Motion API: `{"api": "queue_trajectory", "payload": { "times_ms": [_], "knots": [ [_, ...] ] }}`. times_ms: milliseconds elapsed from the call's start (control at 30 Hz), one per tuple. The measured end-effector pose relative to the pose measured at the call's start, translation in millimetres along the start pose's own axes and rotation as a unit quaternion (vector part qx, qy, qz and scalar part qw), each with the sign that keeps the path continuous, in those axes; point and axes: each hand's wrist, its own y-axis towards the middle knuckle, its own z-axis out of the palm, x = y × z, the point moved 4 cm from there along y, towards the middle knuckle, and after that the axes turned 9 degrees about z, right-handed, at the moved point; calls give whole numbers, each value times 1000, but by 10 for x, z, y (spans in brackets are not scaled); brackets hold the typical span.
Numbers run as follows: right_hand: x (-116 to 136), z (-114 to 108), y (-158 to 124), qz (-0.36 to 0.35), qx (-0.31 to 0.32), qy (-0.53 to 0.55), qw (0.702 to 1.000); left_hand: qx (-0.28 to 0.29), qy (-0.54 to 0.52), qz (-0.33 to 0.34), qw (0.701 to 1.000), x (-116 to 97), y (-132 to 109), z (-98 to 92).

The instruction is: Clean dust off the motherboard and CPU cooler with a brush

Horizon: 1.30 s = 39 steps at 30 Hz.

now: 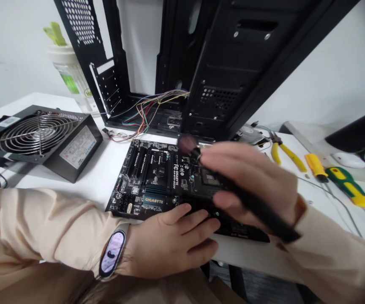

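A black Gigabyte motherboard (153, 200) lies flat on the white table in front of me. My left hand (182, 240) rests along its near edge, fingers stretched out and apart, with nothing held. My right hand (252, 177) grips a black-handled brush (249, 202) over the right part of the board. The brush's blurred, rounded bristle head points away from me, above the board's far edge; whether it touches the board I cannot tell. Part of the board is hidden under my right hand and the handle.
Behind the board stands an open black computer case (220, 71) with loose coloured wires (147, 112). A power supply (74, 147) sits at left, a bottle (71, 71) behind it. Yellow-handled pliers (284, 152) and screwdrivers (344, 181) lie at right.
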Motion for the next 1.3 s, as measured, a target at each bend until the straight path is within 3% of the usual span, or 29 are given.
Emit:
{"api": "queue_trajectory", "payload": {
  "times_ms": [133,300,400,533,600,667,767,867,967,1100,1200,1300],
  "knots": [
    [-210,-123,72,109,-64,38,991,7,-1,-1,1000,-1,-15,-18],
    [-264,-202,88,122,-66,67,988,-36,-21,18,999,23,6,-67],
    [-239,-124,99,119,2,109,987,-42,-25,30,998,15,20,-59],
    [-190,96,99,68,170,179,967,-62,-14,21,998,-8,24,-37],
    [-225,171,79,77,242,172,952,-62,-18,17,998,-11,24,-30],
    [-291,188,62,102,275,112,949,-58,-28,15,998,-6,26,-32],
    [-367,138,64,138,254,26,957,-56,-39,18,998,7,36,-56],
    [-340,113,77,153,216,105,959,-80,-47,29,995,11,41,-100],
    [-261,155,70,129,246,194,941,-118,-83,90,985,-33,19,-121],
    [-255,152,52,129,319,108,933,-141,-139,160,967,-109,-41,-53],
    [-281,82,74,166,293,64,940,-159,-165,184,956,-154,-70,2],
    [-206,82,90,143,275,144,940,-158,-174,181,955,-176,-70,29]
  ]
}}
